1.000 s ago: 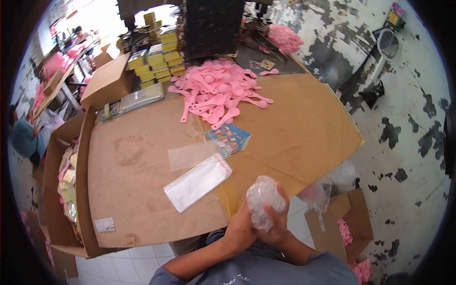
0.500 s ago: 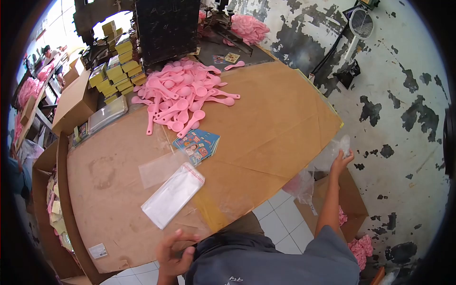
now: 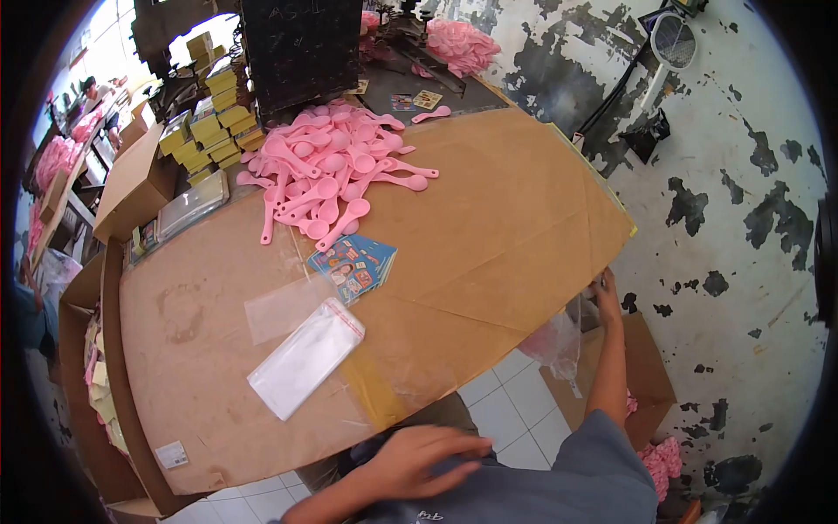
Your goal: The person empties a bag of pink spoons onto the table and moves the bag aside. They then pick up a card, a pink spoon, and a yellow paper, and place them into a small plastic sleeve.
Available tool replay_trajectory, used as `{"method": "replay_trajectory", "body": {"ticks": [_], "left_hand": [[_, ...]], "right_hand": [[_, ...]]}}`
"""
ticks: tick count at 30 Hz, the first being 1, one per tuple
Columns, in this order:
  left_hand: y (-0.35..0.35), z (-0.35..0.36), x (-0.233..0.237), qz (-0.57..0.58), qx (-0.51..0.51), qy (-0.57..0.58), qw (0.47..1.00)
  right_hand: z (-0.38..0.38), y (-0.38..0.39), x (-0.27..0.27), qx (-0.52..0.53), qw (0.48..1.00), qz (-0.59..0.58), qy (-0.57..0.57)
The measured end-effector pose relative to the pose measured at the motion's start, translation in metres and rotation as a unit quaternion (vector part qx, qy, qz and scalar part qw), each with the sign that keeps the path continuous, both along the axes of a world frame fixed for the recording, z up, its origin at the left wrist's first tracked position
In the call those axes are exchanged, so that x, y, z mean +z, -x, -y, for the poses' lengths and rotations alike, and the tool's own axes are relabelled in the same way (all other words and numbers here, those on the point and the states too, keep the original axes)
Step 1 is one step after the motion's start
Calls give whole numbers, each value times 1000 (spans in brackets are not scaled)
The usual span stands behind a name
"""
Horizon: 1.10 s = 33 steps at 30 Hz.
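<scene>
My left hand is in front of my body, below the near table edge, fingers apart and holding nothing. At the table's right edge is my right hand, its fingers partly hidden beside a clear plastic bag that hangs there; its grip cannot be made out. A pile of pink spoons lies at the back of the cardboard-covered table. Blue printed cards are fanned just in front of the spoons. Nearer to me lies a stack of clear plastic sleeves, with a loose sleeve beside it.
Yellow-edged card stacks and a cardboard box stand at the back left. An open box is on the floor at right, near pink bundles. Another person is at the far left.
My left hand has moved right, across the front of my body. My right hand has moved down and slightly left to the table edge; the whitish plastic at its fingers is no longer visible.
</scene>
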State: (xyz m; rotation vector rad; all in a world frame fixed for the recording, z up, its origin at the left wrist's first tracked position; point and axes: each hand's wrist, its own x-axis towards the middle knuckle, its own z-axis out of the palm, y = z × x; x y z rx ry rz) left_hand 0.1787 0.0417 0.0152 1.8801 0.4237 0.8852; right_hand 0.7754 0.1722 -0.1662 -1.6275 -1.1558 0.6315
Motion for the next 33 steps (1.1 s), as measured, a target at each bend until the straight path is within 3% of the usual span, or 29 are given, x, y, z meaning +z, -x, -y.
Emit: {"method": "replay_trajectory", "body": {"ticks": [4,8,9,12,15,16,18,21,23,24,25,27,31,33], "left_hand": [[-99,-32,-10,-11,-108,85,990],[-207,-62,-37,24,-102,47,993],[-235,-68,-43,48,-104,39,993],[-309,-77,-59,87,-53,-31,994],[-376,-74,-85,-54,116,100,987],[-388,-74,-87,-43,157,141,976],[-410,-78,-89,-21,241,221,945],[-452,-80,-128,-4,402,217,890],[-445,-84,-120,-23,319,445,836],[-442,-88,-125,-39,260,486,833],[-444,-92,-137,-59,199,522,827],[-445,-104,-178,-118,53,455,881],[-463,-108,-211,-133,152,362,910],[-470,-113,-221,-67,163,389,904]], "right_hand": [[2,20,13,43,966,-255,-25],[-6,41,34,1,977,-215,-16],[-7,45,36,-8,985,-164,-60],[10,39,91,-9,983,-23,183],[28,4,94,22,979,-156,129],[34,-9,95,36,972,-196,121],[44,-27,98,53,973,-176,138],[54,-33,118,70,971,-150,173],[52,-29,129,85,973,-109,186],[51,-27,134,81,974,-83,195],[50,-26,138,77,975,-57,203],[47,-23,141,75,977,-11,199],[42,-16,129,30,983,133,122],[44,-6,122,-2,981,173,82]]}}
